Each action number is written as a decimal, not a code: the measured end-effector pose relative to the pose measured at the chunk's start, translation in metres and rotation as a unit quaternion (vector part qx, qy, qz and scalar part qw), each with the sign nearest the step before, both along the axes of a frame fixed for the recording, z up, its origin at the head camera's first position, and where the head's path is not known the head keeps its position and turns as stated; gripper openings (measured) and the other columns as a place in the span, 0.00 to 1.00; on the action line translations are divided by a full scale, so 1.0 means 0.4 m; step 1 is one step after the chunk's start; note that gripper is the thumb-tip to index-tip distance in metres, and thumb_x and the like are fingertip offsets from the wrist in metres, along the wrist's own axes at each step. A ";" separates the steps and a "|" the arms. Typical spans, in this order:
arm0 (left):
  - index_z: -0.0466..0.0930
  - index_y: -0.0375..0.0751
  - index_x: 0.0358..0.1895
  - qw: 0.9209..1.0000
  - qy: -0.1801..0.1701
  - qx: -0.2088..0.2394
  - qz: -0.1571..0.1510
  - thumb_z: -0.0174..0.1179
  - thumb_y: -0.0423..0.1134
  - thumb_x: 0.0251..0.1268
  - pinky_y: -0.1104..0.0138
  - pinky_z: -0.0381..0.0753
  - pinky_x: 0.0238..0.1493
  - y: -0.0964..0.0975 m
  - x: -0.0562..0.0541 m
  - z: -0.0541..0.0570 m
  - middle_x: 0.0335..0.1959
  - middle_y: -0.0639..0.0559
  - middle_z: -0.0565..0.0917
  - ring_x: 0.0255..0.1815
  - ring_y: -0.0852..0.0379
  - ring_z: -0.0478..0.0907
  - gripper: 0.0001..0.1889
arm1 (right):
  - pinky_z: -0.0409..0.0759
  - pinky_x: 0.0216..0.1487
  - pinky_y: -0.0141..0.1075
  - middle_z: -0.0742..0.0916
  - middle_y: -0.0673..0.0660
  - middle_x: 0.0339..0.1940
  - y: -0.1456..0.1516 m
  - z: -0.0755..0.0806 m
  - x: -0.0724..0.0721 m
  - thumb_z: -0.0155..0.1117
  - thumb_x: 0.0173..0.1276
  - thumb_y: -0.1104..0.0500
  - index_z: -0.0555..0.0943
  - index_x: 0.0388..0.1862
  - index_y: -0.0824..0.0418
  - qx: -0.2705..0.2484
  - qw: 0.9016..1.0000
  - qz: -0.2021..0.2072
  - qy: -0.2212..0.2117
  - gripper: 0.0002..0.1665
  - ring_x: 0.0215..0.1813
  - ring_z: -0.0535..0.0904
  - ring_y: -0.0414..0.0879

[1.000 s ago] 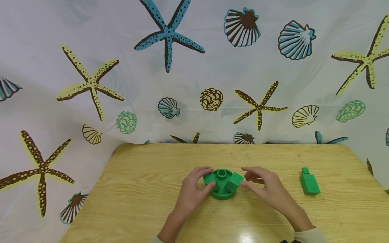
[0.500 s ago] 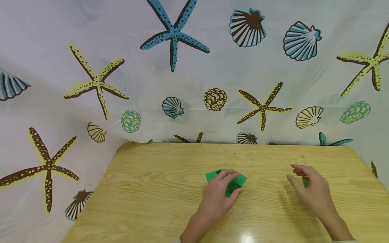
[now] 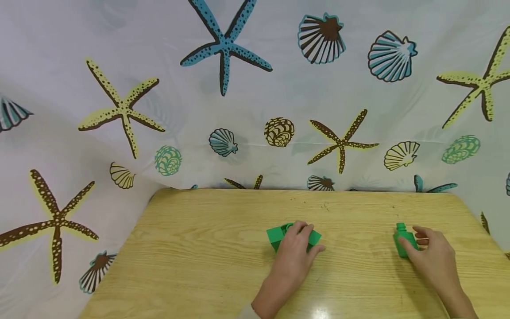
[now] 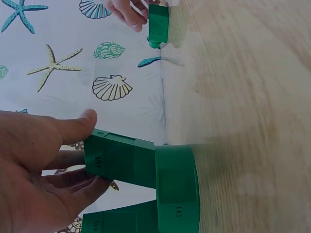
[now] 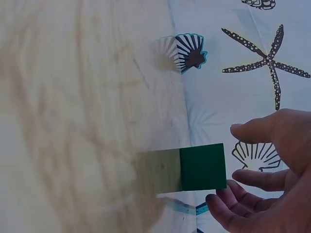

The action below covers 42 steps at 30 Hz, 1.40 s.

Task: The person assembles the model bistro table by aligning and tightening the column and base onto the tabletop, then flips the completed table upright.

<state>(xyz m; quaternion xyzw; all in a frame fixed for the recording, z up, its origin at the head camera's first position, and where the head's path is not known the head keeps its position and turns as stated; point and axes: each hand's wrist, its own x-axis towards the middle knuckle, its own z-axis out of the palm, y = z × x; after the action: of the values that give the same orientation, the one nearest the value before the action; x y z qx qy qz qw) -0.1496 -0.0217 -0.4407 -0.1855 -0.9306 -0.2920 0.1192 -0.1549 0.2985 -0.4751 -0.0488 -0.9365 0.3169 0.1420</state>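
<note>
Two green blocks and a threaded peg (image 3: 287, 227) stand on a green round base (image 4: 177, 189), mostly hidden in the head view. My left hand (image 3: 292, 254) reaches over it, thumb and fingers around the right block (image 4: 119, 158), numbered 151. The left block (image 3: 275, 237) stands beside the hand. At the right, a green bottle-shaped block (image 3: 401, 239) with a threaded neck stands upright on the table. My right hand (image 3: 434, 254) is beside it, fingers spread and thumb overlapping it. In the right wrist view the thumb is apart from its green face (image 5: 203, 167), with lower fingertips near its corner.
A light wood-grain table (image 3: 207, 248) lies under both hands. White cloth (image 3: 255, 102) printed with starfish and shells hangs behind the table and along its left side.
My left hand has moved from the left block to the right block. My right hand has left the round base and travelled right to the bottle-shaped block, which stays in place.
</note>
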 end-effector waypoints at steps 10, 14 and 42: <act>0.82 0.35 0.62 0.996 -0.055 0.050 -0.045 0.70 0.32 0.67 0.66 0.83 0.58 -0.041 -0.004 0.005 0.60 0.46 0.81 0.61 0.48 0.79 0.21 | 0.85 0.39 0.54 0.84 0.78 0.47 0.023 -0.004 -0.017 0.69 0.71 0.50 0.75 0.60 0.82 0.020 0.996 0.005 -0.083 0.37 0.46 0.83 0.68; 0.82 0.37 0.63 0.994 -0.081 0.041 -0.060 0.68 0.29 0.67 0.60 0.80 0.63 -0.069 -0.003 0.016 0.62 0.46 0.81 0.65 0.47 0.77 0.22 | 0.84 0.37 0.49 0.86 0.74 0.45 0.011 -0.010 -0.020 0.69 0.67 0.55 0.78 0.58 0.79 0.015 0.998 0.016 -0.058 0.30 0.44 0.83 0.64; 0.87 0.40 0.48 0.983 -0.122 0.121 -0.068 0.71 0.30 0.64 0.51 0.83 0.54 -0.196 -0.045 0.015 0.52 0.44 0.77 0.55 0.44 0.77 0.11 | 0.84 0.43 0.43 0.85 0.68 0.54 -0.116 0.059 -0.053 0.74 0.67 0.61 0.81 0.56 0.67 -0.064 0.976 0.190 -0.084 0.21 0.50 0.83 0.60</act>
<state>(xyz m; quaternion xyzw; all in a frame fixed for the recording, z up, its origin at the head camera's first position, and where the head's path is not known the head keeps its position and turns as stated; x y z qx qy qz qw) -0.1677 -0.1001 -0.4345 -0.1949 -0.8812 -0.4306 0.0060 -0.1759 0.2520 -0.4516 0.0950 -0.9149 0.3923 -0.0037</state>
